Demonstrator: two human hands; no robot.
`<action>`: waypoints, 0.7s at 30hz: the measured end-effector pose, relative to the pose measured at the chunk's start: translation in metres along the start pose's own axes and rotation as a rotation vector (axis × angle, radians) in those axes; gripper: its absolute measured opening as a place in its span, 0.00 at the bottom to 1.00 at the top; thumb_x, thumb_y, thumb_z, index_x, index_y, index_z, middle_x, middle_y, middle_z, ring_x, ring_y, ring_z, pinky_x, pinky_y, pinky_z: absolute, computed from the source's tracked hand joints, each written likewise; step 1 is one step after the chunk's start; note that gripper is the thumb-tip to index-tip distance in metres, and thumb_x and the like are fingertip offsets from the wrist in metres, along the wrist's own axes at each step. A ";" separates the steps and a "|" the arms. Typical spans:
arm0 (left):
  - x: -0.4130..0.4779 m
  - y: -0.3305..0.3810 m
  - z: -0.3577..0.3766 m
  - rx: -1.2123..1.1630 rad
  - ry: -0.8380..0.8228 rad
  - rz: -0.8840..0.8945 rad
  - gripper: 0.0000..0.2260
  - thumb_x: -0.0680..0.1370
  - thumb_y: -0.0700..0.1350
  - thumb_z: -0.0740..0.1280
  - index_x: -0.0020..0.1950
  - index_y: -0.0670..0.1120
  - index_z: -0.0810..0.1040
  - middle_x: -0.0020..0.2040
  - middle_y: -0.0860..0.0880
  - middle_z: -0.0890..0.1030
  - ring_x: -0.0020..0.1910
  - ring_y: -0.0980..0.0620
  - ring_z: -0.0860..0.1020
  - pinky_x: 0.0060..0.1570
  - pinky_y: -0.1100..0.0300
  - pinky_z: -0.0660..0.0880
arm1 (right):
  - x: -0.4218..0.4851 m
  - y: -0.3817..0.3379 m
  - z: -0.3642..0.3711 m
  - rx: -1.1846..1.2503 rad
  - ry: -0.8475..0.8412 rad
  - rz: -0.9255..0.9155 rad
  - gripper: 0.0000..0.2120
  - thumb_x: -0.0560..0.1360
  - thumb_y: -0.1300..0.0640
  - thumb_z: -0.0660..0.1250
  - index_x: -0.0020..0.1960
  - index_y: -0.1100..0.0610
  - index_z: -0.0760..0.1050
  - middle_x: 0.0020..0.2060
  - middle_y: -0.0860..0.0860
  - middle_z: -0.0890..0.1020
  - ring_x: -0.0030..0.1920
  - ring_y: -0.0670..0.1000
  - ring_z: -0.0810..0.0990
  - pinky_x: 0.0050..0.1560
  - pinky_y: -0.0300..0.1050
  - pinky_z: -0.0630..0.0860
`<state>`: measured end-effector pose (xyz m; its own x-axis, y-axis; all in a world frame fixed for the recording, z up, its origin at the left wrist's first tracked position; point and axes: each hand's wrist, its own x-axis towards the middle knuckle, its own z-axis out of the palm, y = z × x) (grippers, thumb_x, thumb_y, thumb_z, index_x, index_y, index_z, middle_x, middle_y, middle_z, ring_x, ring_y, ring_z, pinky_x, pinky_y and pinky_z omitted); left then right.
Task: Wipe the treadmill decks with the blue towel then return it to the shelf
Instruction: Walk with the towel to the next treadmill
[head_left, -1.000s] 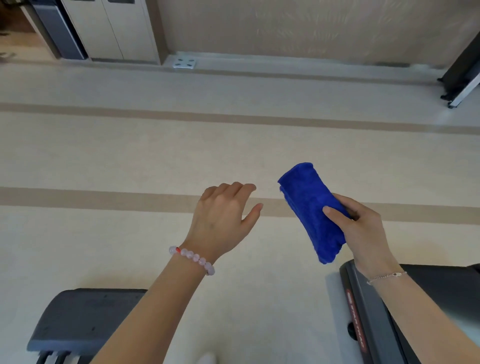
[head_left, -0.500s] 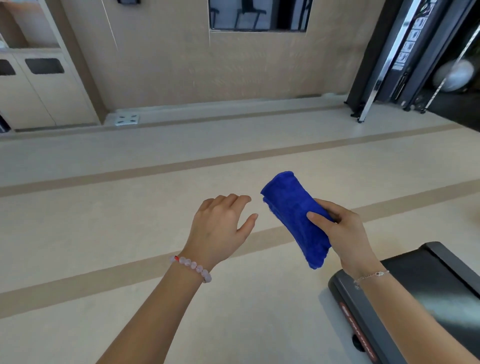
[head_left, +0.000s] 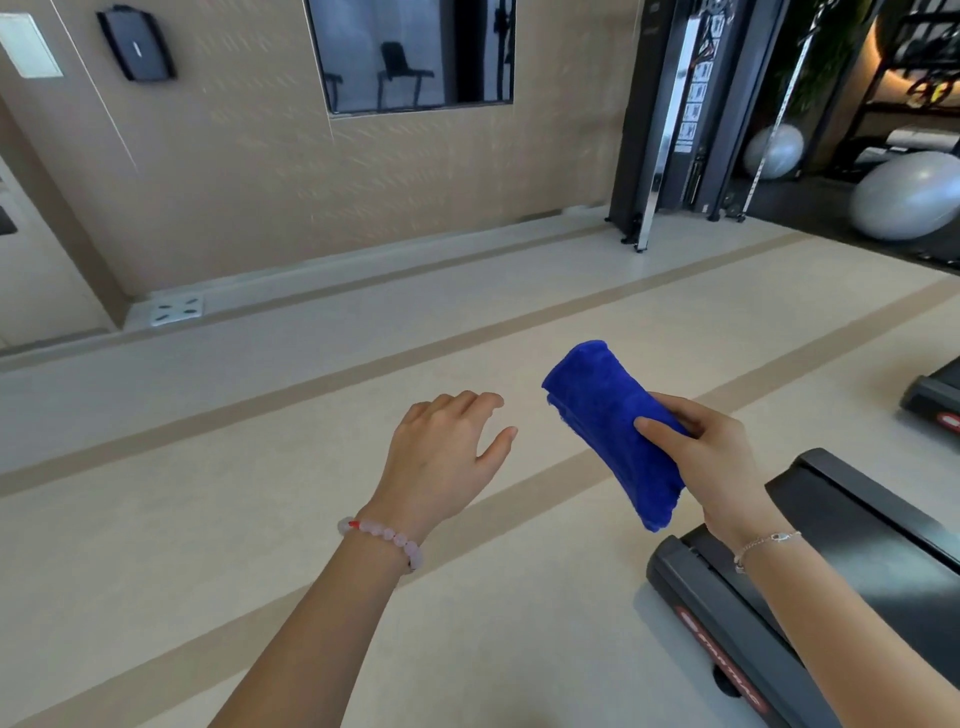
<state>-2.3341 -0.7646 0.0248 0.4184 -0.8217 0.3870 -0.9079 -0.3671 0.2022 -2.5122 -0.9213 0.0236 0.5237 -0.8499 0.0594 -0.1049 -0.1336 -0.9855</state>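
1. Blue towel (head_left: 613, 436) is held in mid-air by the right hand (head_left: 714, 467), thumb and fingers wrapped round its middle, just beside the end of a treadmill (head_left: 857, 519); a compact carry is probably intended.
2. The left hand (head_left: 447, 457) is kept empty and loosely spread over the floor (head_left: 260, 519).
3. A thick, plush, deep-blue roll is seen, tilted away.
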 end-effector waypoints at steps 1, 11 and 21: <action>0.008 -0.001 0.005 -0.005 -0.008 0.006 0.16 0.80 0.55 0.57 0.64 0.50 0.72 0.58 0.55 0.78 0.56 0.51 0.74 0.55 0.58 0.63 | 0.007 0.001 -0.001 -0.005 0.010 -0.001 0.10 0.75 0.61 0.66 0.51 0.47 0.79 0.42 0.42 0.83 0.42 0.43 0.80 0.36 0.37 0.76; 0.138 -0.016 0.072 -0.047 -0.042 0.093 0.17 0.79 0.56 0.56 0.65 0.51 0.71 0.58 0.55 0.77 0.55 0.52 0.74 0.55 0.59 0.66 | 0.131 0.026 -0.005 -0.013 0.146 0.010 0.11 0.75 0.62 0.66 0.51 0.47 0.79 0.44 0.43 0.83 0.46 0.47 0.81 0.43 0.45 0.79; 0.288 -0.031 0.134 -0.100 -0.091 0.181 0.16 0.79 0.55 0.58 0.64 0.50 0.73 0.57 0.54 0.79 0.54 0.51 0.76 0.54 0.57 0.67 | 0.262 0.036 -0.015 -0.023 0.250 0.060 0.13 0.74 0.63 0.65 0.48 0.45 0.79 0.40 0.42 0.84 0.44 0.47 0.82 0.45 0.48 0.80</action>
<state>-2.1887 -1.0483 0.0099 0.2405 -0.9080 0.3429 -0.9593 -0.1685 0.2266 -2.3915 -1.1570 0.0057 0.2912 -0.9558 0.0415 -0.1502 -0.0885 -0.9847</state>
